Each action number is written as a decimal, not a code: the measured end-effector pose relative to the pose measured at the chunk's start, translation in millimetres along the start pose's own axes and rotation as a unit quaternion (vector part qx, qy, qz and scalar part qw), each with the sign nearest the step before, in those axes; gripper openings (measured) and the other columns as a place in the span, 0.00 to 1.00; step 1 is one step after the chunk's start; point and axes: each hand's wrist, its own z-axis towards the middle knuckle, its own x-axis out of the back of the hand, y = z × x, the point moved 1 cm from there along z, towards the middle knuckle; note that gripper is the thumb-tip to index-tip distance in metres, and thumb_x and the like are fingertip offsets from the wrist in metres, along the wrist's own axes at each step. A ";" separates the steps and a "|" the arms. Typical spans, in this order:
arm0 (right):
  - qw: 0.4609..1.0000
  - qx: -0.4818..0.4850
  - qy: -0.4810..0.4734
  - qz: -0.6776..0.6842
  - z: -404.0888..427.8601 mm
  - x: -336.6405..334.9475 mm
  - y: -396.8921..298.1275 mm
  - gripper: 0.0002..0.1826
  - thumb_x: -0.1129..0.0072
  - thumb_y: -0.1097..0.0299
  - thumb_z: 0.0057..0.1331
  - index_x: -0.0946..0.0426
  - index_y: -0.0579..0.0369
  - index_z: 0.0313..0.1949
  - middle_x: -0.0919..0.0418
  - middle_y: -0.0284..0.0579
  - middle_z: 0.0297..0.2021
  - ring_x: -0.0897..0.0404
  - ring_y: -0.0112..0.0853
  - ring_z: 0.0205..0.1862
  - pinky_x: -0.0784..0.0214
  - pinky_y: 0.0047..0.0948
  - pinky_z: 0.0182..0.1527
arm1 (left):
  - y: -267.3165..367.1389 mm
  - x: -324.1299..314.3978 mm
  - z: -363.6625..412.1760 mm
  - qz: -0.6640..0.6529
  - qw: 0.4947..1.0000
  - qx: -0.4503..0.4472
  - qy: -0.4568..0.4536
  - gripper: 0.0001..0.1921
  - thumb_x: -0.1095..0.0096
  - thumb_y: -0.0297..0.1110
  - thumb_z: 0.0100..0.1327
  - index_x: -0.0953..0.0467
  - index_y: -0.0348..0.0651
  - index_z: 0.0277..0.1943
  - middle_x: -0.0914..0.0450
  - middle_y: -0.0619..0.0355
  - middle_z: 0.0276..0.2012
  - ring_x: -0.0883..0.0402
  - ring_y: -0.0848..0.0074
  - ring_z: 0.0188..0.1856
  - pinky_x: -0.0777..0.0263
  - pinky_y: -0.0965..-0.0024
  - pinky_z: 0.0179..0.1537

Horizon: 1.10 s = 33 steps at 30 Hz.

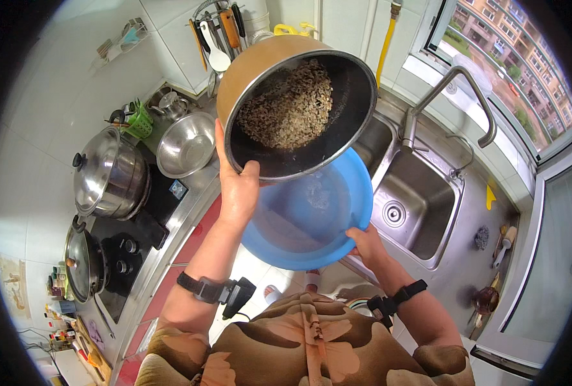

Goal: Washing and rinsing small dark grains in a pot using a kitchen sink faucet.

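My left hand (239,188) grips the rim of a deep pot (252,62), golden-brown outside and black inside. The pot is tilted with its mouth towards me, and wet mixed grains (291,108) lie against its inner wall. My right hand (364,241) holds the lower right rim of a blue plastic basin (310,258), its thumb over the edge. Cloudy liquid (300,217) lies in the basin. The pot is above the basin's far part and hides it; whether they touch, I cannot tell.
A double steel sink (406,212) with a faucet (464,72) is on the right. To the left stand a steel bowl (187,144), a lidded steel pot (110,173) and a lidded pan (81,263) on a black gas stove (117,241). A utensil holder (218,29) is behind the held pot.
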 end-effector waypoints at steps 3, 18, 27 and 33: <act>1.000 0.000 -0.001 0.000 -1.7 -2.3 -1.9 0.22 0.51 0.73 0.55 0.36 0.61 0.51 0.25 0.46 0.37 0.22 0.33 0.34 0.25 0.33 0.31 | -2.3 1.5 1.2 0.000 1.000 -0.011 0.000 0.45 0.62 0.10 0.48 0.65 0.45 0.70 0.45 0.50 0.64 0.42 0.68 0.63 0.51 0.74 0.63; 1.000 -0.005 -0.006 0.008 -2.9 -4.0 -4.4 0.22 0.52 0.73 0.55 0.36 0.61 0.52 0.25 0.48 0.39 0.22 0.35 0.33 0.24 0.35 0.29 | -1.6 0.1 1.2 0.004 1.000 -0.014 0.003 0.44 0.62 0.10 0.48 0.64 0.44 0.70 0.44 0.50 0.64 0.42 0.69 0.63 0.51 0.74 0.63; 0.999 0.004 -0.008 0.031 -3.2 -3.9 -2.8 0.22 0.51 0.74 0.56 0.36 0.61 0.52 0.25 0.48 0.38 0.21 0.36 0.33 0.23 0.35 0.28 | 7.5 -3.7 -3.6 -0.028 1.000 0.004 0.010 0.44 0.62 0.10 0.47 0.64 0.43 0.70 0.45 0.50 0.63 0.43 0.69 0.63 0.52 0.74 0.63; 1.000 0.010 -0.003 0.009 -4.7 -1.9 -4.1 0.22 0.50 0.73 0.56 0.36 0.61 0.52 0.24 0.47 0.38 0.20 0.36 0.33 0.21 0.34 0.28 | 0.5 -6.0 -2.1 -0.016 1.000 -0.012 0.009 0.45 0.62 0.10 0.46 0.63 0.43 0.70 0.47 0.51 0.64 0.45 0.69 0.65 0.54 0.74 0.64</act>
